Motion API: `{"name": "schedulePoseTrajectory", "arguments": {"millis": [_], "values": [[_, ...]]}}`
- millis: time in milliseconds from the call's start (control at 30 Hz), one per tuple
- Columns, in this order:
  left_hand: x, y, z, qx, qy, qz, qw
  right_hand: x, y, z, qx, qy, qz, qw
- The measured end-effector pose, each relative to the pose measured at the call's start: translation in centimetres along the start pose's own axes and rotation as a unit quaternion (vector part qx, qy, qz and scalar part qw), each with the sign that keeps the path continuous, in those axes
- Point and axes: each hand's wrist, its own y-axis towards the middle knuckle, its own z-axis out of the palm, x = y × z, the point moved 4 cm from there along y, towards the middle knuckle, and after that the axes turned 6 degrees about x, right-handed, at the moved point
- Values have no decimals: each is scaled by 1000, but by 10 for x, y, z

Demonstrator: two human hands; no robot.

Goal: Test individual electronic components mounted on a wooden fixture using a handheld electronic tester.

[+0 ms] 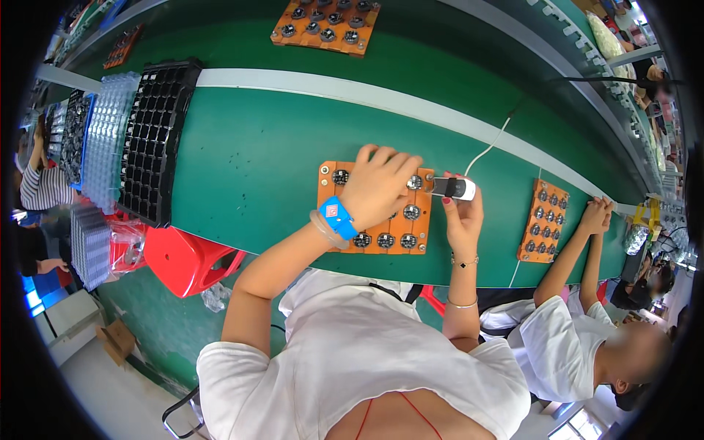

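Observation:
An orange fixture board (372, 248) lies on the green table in front of me, carrying rows of small round black-and-silver parts. My left hand (378, 183) is over its upper middle, fingers bent and closed beside a round part (414, 182) near the right edge. What those fingertips pinch, if anything, is hidden. At the board's right edge my right hand (464, 216) grips a small white-and-black handheld device (460, 188). Its dark, narrower end points left, toward that round part. A white cable (490, 147) runs across the table close behind the device.
A black compartment tray (158, 139) and clear plastic trays (110, 139) stand at the left. More orange boards are behind (323, 37) and at the right (543, 220), near a co-worker's hands (598, 214). A red stool (183, 260) stands below the table edge. Dark specks dot the tabletop.

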Motion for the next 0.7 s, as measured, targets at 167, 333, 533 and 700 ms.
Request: {"name": "schedulePoseTrajectory", "arguments": {"millis": [167,333,533,700], "values": [[-8,12,18,48,-18,21,998,-1,1,-3,24,-27,5,999],[-13,12,15,38,-199,23,979,-1,2,-2,26,-26,10,999],[-18,13,7,30,-215,17,976,3,1,5,22,-19,12,1000],[-16,11,7,34,-216,17,976,4,0,5,25,-20,17,999]]}}
